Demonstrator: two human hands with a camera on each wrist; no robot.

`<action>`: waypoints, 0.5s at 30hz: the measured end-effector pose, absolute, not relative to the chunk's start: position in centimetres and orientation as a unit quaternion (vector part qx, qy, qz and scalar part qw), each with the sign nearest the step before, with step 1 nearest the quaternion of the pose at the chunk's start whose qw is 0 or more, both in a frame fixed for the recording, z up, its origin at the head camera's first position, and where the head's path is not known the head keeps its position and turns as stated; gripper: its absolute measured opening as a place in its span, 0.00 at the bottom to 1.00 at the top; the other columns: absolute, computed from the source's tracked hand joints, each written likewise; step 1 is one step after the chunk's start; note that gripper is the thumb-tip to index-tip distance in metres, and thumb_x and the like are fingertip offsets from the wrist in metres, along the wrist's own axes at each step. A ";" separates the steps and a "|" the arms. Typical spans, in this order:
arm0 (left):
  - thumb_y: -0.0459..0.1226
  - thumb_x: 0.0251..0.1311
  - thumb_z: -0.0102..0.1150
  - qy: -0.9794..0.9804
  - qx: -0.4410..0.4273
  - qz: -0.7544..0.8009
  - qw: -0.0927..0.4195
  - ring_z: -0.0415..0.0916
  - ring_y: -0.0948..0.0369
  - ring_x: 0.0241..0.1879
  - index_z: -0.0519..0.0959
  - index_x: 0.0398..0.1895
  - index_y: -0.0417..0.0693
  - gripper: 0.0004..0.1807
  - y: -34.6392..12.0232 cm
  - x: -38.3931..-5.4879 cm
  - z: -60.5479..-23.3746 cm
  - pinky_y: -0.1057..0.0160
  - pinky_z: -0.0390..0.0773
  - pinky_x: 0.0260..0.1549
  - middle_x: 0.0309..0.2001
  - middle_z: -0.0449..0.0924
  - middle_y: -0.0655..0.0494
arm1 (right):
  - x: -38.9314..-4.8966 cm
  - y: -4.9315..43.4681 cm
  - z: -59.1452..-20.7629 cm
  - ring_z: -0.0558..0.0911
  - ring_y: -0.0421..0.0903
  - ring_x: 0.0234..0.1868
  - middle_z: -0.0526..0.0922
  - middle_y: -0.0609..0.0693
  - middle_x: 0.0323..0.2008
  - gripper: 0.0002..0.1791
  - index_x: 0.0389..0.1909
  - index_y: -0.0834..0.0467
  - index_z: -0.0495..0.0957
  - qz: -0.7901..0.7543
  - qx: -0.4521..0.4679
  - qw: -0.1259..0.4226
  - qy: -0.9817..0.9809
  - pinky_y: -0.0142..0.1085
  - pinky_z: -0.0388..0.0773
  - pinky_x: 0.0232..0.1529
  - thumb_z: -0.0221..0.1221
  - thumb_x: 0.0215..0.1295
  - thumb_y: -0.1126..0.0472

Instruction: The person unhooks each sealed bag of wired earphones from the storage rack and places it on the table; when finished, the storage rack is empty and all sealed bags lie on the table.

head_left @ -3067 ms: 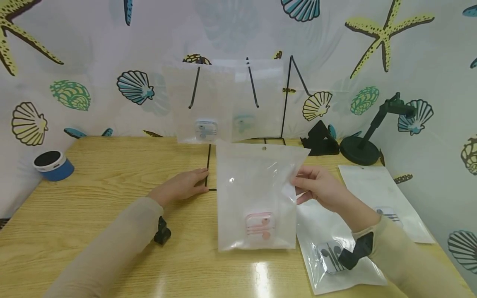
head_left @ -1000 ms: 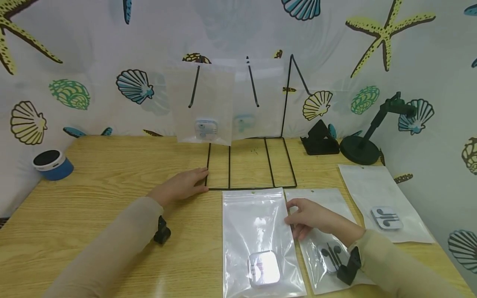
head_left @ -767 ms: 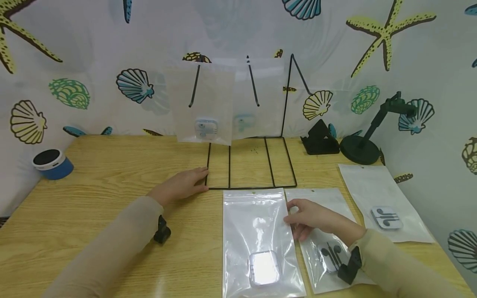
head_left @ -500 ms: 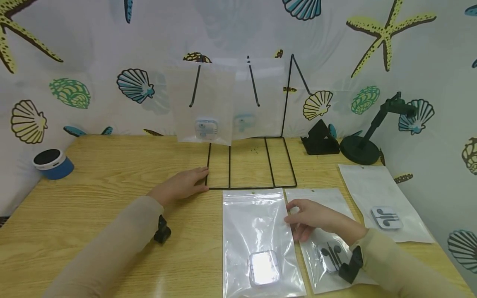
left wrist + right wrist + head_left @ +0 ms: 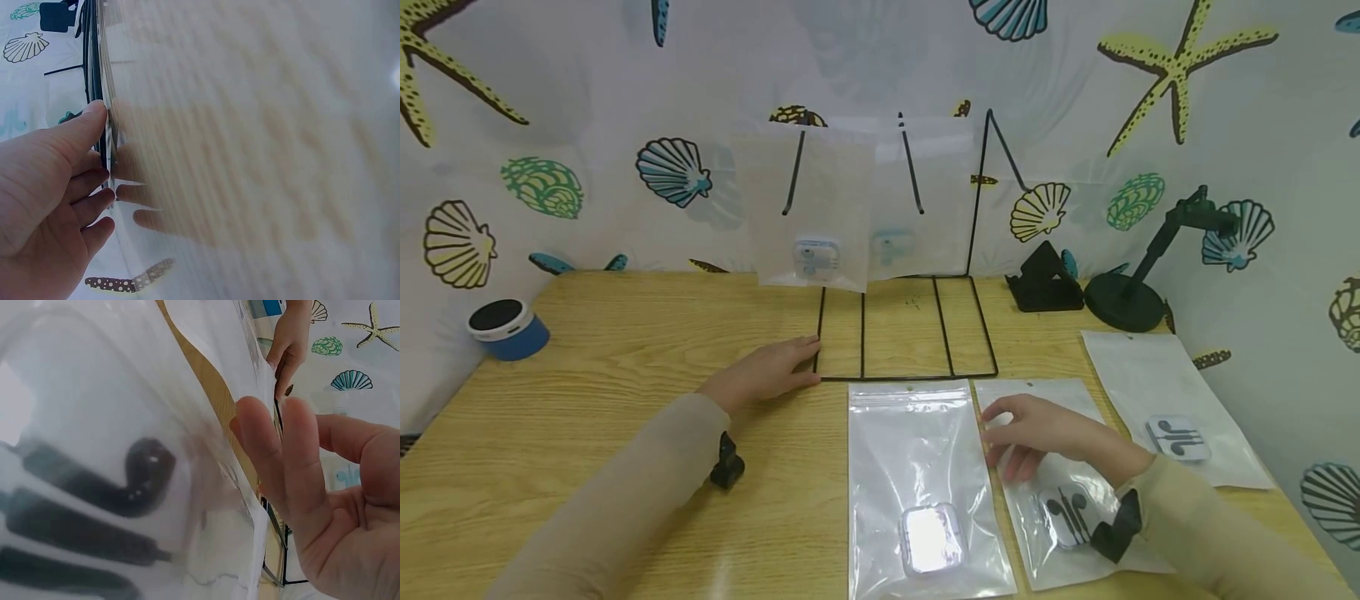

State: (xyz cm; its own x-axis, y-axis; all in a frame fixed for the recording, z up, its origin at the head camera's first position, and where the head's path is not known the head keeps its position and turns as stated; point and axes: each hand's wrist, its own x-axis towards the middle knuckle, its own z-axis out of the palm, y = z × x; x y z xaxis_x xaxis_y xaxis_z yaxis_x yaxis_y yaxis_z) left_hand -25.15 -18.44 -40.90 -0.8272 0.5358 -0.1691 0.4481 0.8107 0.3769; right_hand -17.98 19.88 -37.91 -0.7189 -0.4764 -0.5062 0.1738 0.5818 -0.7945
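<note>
My left hand (image 5: 765,372) touches the left bar of a black wire rack (image 5: 951,333), fingertips along the wire in the left wrist view. My right hand (image 5: 1045,429) hovers with relaxed, loosely bent fingers and nothing in them, over a clear-fronted white zip bag (image 5: 1045,567) holding dark earphones (image 5: 1071,512). Left of it, another zip bag (image 5: 902,450) lies flat in front of the rack, its square case (image 5: 932,540) washed out by glare. Two bags hang on the rack's hooks: one with a light blue case (image 5: 816,254), one with a greenish case (image 5: 891,244).
A third flat bag (image 5: 1135,367) with earphones lies at the right. Behind it stand a black round-based stand (image 5: 1126,302) and a black angular holder (image 5: 1045,283). A blue and white cylinder (image 5: 508,329) stands at the far left of the wooden table (image 5: 647,333).
The bag with the pink case, raised before the rack earlier, now lies flat on the table. My right hand has let go and shifted slightly right. The left hand stays put.
</note>
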 end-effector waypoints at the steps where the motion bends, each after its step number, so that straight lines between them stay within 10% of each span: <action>1: 0.45 0.66 0.49 0.942 0.261 0.163 0.136 0.48 0.46 0.67 0.53 0.69 0.34 0.35 -18.4 -25.2 -40.9 0.49 0.53 0.62 0.68 0.51 0.38 | -18.1 19.9 -37.9 0.82 0.52 0.24 0.83 0.57 0.31 0.25 0.57 0.68 0.62 -0.444 -0.091 0.363 0.814 0.39 0.80 0.22 0.55 0.65 0.59; 15: 0.45 0.67 0.49 0.941 0.266 0.161 0.135 0.48 0.45 0.66 0.53 0.68 0.33 0.35 -18.4 -25.0 -40.7 0.48 0.52 0.62 0.68 0.50 0.38 | -19.2 20.9 -36.8 0.82 0.53 0.26 0.82 0.56 0.33 0.26 0.58 0.67 0.63 -0.440 -0.112 0.330 0.828 0.41 0.80 0.27 0.55 0.65 0.57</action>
